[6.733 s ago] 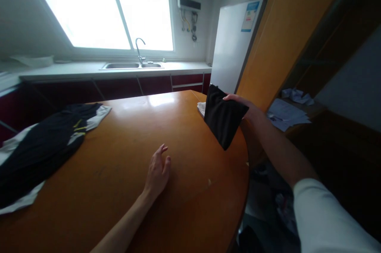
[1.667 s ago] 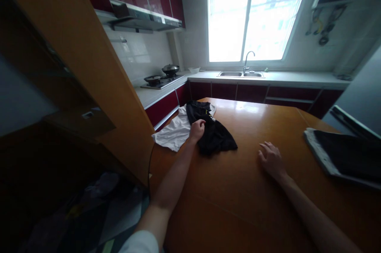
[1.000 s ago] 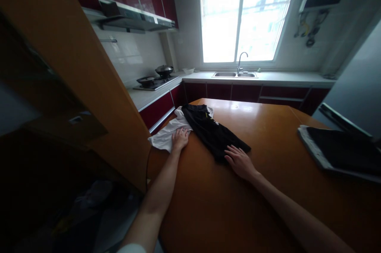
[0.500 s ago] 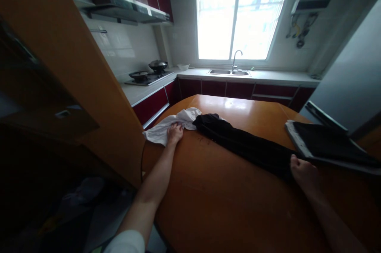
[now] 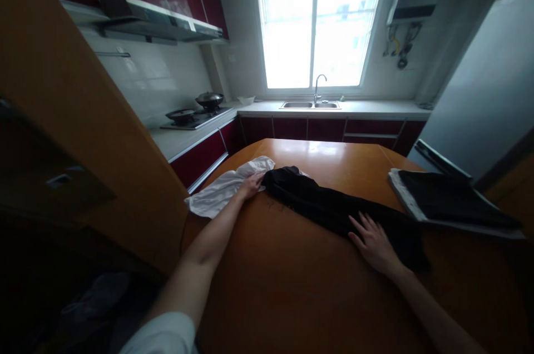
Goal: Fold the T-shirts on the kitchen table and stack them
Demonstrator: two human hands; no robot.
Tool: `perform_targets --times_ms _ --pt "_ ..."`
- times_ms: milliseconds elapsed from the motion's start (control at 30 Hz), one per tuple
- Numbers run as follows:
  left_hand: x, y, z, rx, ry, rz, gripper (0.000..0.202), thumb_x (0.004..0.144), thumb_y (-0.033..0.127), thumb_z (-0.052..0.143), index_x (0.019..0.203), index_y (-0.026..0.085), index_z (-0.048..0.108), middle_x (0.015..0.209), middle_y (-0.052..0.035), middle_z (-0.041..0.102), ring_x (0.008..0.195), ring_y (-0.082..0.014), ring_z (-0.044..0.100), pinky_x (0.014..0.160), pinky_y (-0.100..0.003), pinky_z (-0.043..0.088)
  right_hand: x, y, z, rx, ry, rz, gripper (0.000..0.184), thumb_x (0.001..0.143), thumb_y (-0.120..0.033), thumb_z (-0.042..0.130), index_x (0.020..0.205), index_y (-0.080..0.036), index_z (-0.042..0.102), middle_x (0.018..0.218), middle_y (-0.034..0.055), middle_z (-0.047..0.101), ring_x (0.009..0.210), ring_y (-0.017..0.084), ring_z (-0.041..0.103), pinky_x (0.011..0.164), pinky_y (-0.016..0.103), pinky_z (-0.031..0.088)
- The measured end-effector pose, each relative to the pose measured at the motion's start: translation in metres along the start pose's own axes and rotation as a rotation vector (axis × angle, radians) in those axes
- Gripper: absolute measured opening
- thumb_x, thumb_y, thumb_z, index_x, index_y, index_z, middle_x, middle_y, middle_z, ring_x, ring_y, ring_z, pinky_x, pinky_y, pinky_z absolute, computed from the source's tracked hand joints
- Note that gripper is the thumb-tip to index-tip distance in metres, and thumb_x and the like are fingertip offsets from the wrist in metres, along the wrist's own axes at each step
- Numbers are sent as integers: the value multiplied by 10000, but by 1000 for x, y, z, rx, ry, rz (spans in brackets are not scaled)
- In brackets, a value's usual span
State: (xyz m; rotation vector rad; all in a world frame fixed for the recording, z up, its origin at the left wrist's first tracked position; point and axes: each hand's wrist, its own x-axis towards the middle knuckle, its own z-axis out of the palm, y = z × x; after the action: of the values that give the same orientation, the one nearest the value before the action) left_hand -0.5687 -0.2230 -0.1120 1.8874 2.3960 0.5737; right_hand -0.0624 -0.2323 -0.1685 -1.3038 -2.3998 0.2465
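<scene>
A black garment (image 5: 329,207) lies stretched in a long strip across the round wooden table (image 5: 292,287). My right hand (image 5: 373,240) rests flat on its near right part, fingers spread. My left hand (image 5: 252,184) lies on a white garment (image 5: 221,190) at the table's left edge, where it meets the black garment's end; its fingers look extended on the cloth.
A stack of folded clothes (image 5: 446,201), black over white, sits at the table's right edge. Behind stand a counter with a sink (image 5: 308,104), a stove with pans (image 5: 194,112) on the left, a fridge (image 5: 475,98) on the right and a wooden panel (image 5: 83,137) close on the left.
My right hand has moved back left along the black garment and now lies flat on it. My left hand stays on the white garment. The view has shifted slightly right.
</scene>
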Motion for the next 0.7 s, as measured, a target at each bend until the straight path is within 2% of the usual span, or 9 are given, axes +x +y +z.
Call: perform_targets --times_ms 100,233,333,400,500,567,633,700 --pt "8 -17 -4 40 11 -119 458 924 248 474 1355 212 626 1453 -69 599 1406 -200 473 1209 -353 302 0 8 -5 42 -62 4 516 1031 -501 386 1440 -264 593 1605 93 416 1513 310 318 1207 578 265" --pt "16 -36 -11 107 81 -355 466 945 263 434 1365 126 586 1458 -179 567 1413 -298 447 1199 -483 285 5 15 -18 151 -59 51 474 1032 -434 368 1275 -245 728 1523 80 525 1472 289 402 1210 532 300" --pt "21 -38 -12 136 118 -501 492 948 286 430 1365 62 566 1424 -259 557 1377 -378 467 1163 -561 301 8 17 -22 240 -19 132 483 1020 -413 362 1093 -229 803 1411 73 634 1399 271 505 1167 459 391" --pt "24 -34 -10 141 138 -543 545 947 310 438 1423 55 514 1430 -276 540 1368 -407 466 1144 -595 306 9 19 -22 282 18 183 488 1014 -415 366 1015 -225 815 1343 72 684 1351 263 555 1136 424 432" --pt "29 -25 -5 138 152 -468 622 948 379 485 1528 165 420 1550 -213 438 1438 -412 367 1151 -624 267 8 21 -20 304 47 206 470 1004 -426 389 983 -229 815 1319 68 699 1326 267 577 1124 418 443" --pt "35 -20 -1 111 102 -347 641 913 441 584 1514 261 453 1571 -149 433 1457 -390 342 1160 -585 272 7 21 -19 314 60 198 467 1000 -433 396 973 -227 815 1319 71 698 1321 269 581 1126 419 441" --pt "43 -17 1 67 28 -261 601 841 459 703 1398 269 585 1462 -139 552 1390 -370 445 1128 -500 347 6 21 -20 327 72 187 473 997 -446 399 963 -222 814 1315 76 700 1309 272 589 1128 428 440" --pt "56 -16 1 23 -10 -242 455 803 406 759 1209 211 696 1280 -146 666 1250 -339 574 1047 -410 430 6 21 -21 335 79 186 479 992 -466 404 956 -221 814 1316 78 700 1300 280 595 1124 446 442"
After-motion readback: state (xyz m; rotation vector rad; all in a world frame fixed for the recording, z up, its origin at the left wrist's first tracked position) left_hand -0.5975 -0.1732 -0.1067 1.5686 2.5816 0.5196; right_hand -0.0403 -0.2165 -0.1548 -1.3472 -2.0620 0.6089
